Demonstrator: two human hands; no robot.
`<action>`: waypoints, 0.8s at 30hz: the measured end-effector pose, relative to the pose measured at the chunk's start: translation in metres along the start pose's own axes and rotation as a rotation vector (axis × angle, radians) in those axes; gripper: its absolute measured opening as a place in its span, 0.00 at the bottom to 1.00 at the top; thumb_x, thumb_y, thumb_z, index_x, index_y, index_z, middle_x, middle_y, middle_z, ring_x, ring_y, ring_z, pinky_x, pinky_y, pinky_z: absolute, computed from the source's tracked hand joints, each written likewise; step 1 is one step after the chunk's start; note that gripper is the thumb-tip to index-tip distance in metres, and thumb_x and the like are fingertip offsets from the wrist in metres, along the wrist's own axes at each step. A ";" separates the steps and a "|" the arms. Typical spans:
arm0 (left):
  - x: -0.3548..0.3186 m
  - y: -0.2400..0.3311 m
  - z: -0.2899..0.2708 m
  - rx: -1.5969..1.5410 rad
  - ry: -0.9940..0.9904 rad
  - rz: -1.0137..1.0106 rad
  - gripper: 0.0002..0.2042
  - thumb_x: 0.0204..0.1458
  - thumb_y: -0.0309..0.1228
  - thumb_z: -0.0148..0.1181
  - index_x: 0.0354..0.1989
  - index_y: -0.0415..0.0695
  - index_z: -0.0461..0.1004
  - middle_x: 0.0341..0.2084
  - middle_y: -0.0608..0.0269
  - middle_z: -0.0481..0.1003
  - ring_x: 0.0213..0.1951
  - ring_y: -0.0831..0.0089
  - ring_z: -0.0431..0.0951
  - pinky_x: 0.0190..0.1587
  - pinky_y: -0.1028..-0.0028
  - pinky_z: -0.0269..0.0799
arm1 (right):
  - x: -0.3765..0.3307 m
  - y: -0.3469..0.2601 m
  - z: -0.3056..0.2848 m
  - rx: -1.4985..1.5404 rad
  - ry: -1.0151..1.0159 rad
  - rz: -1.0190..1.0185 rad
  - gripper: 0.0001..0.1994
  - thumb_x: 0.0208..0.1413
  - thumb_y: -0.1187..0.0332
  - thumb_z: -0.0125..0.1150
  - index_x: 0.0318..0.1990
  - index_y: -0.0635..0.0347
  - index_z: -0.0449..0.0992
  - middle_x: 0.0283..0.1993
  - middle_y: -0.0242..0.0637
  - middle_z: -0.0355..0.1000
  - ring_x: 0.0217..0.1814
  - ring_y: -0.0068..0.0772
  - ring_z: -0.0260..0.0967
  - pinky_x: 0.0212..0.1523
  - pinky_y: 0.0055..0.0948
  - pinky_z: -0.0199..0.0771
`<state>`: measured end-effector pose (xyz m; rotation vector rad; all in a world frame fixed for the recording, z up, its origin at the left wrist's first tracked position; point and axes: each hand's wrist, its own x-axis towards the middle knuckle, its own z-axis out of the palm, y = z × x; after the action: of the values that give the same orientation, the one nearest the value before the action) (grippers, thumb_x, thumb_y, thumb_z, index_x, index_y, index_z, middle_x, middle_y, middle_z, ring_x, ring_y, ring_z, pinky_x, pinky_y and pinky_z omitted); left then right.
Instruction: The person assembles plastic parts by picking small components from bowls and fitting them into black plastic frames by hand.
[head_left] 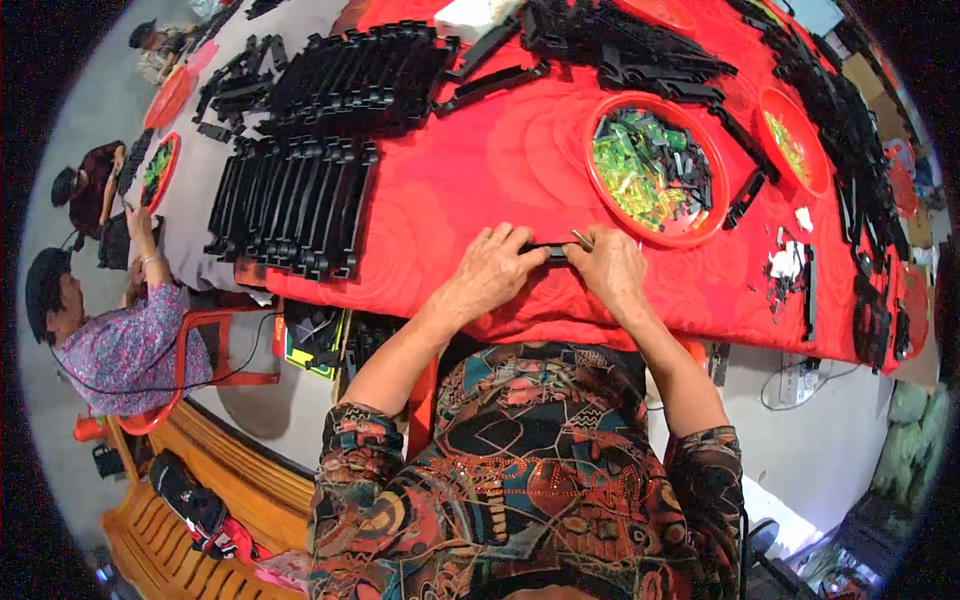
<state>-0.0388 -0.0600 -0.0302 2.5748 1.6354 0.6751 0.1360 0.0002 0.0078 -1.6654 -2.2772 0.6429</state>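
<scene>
The short black plastic strip (552,250) lies on the red-covered worktop (470,190) just in front of the red round tray of green and black small parts (655,168), with the left hand (492,268) and right hand (612,265) each closed on one end. Keep the strip pressed flat against the cloth and both grips near the ends, so it cannot twist while a small part is fitted.

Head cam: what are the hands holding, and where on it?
Both hands hold one slim black plastic strip flat over the red tablecloth. Left hand grips its left end, right hand its right end; only the middle shows.
</scene>
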 end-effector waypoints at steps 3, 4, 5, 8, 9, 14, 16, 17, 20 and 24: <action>0.002 -0.001 0.000 -0.049 -0.004 0.010 0.14 0.40 0.24 0.53 0.38 0.48 0.74 0.34 0.62 0.68 0.35 0.64 0.68 0.38 0.68 0.67 | 0.001 -0.002 -0.001 -0.035 -0.009 0.001 0.14 0.41 0.61 0.59 0.25 0.66 0.74 0.26 0.54 0.71 0.31 0.54 0.71 0.34 0.47 0.70; 0.001 -0.002 0.000 -0.056 -0.005 0.014 0.14 0.40 0.24 0.53 0.38 0.47 0.74 0.33 0.62 0.68 0.35 0.63 0.68 0.39 0.68 0.67 | 0.002 -0.003 0.001 -0.050 0.005 0.006 0.14 0.41 0.60 0.59 0.25 0.66 0.74 0.26 0.55 0.71 0.31 0.54 0.71 0.34 0.48 0.70; 0.000 -0.004 0.000 -0.094 0.027 0.030 0.14 0.39 0.24 0.53 0.38 0.47 0.74 0.33 0.63 0.68 0.35 0.63 0.68 0.40 0.69 0.66 | 0.002 -0.003 0.002 -0.043 0.003 -0.013 0.14 0.41 0.60 0.59 0.25 0.66 0.74 0.26 0.55 0.71 0.31 0.54 0.71 0.34 0.48 0.70; 0.002 -0.004 0.011 -0.062 0.066 0.053 0.14 0.39 0.24 0.53 0.38 0.47 0.73 0.33 0.62 0.68 0.35 0.63 0.68 0.39 0.68 0.67 | 0.003 -0.003 0.003 -0.037 0.022 -0.016 0.14 0.41 0.60 0.59 0.26 0.66 0.75 0.26 0.56 0.71 0.32 0.55 0.71 0.34 0.48 0.70; 0.002 -0.004 0.014 -0.048 0.098 0.069 0.14 0.39 0.25 0.53 0.38 0.48 0.73 0.33 0.62 0.69 0.35 0.64 0.68 0.38 0.68 0.67 | 0.002 -0.003 0.002 -0.043 0.031 -0.002 0.14 0.41 0.60 0.59 0.26 0.66 0.74 0.26 0.56 0.71 0.32 0.55 0.71 0.34 0.48 0.69; -0.002 -0.004 0.013 -0.006 0.183 0.095 0.14 0.41 0.26 0.53 0.39 0.48 0.74 0.33 0.62 0.69 0.34 0.66 0.68 0.36 0.69 0.67 | 0.002 0.001 0.012 -0.020 0.090 -0.015 0.15 0.41 0.60 0.59 0.25 0.67 0.74 0.25 0.56 0.70 0.31 0.56 0.70 0.33 0.49 0.69; -0.006 -0.011 0.015 -0.009 0.176 0.087 0.13 0.43 0.30 0.51 0.38 0.48 0.74 0.29 0.62 0.67 0.35 0.65 0.67 0.37 0.68 0.66 | 0.004 0.000 0.016 -0.013 0.113 -0.073 0.14 0.41 0.61 0.58 0.25 0.66 0.74 0.25 0.55 0.70 0.30 0.56 0.70 0.32 0.49 0.68; -0.009 -0.013 0.015 -0.008 0.178 0.087 0.12 0.43 0.30 0.51 0.37 0.49 0.74 0.29 0.63 0.67 0.35 0.65 0.67 0.36 0.68 0.65 | 0.003 -0.003 0.017 -0.036 0.119 -0.069 0.14 0.41 0.61 0.58 0.25 0.66 0.74 0.25 0.55 0.71 0.29 0.55 0.70 0.31 0.49 0.68; -0.007 -0.011 0.025 -0.047 0.299 0.141 0.11 0.39 0.29 0.54 0.34 0.48 0.75 0.29 0.65 0.70 0.32 0.66 0.68 0.34 0.69 0.67 | -0.001 0.006 0.021 -0.008 0.179 -0.102 0.15 0.40 0.60 0.61 0.23 0.66 0.72 0.22 0.53 0.69 0.27 0.55 0.69 0.28 0.47 0.67; -0.004 -0.007 0.023 -0.047 0.123 0.119 0.12 0.39 0.28 0.53 0.36 0.51 0.73 0.31 0.64 0.67 0.37 0.65 0.67 0.36 0.65 0.65 | 0.001 0.015 0.021 -0.031 0.165 -0.088 0.15 0.39 0.60 0.62 0.22 0.66 0.72 0.20 0.52 0.69 0.25 0.55 0.68 0.26 0.48 0.65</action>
<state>-0.0382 -0.0554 -0.0542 2.6634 1.4862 0.8841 0.1386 0.0004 -0.0177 -1.5593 -2.2390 0.4360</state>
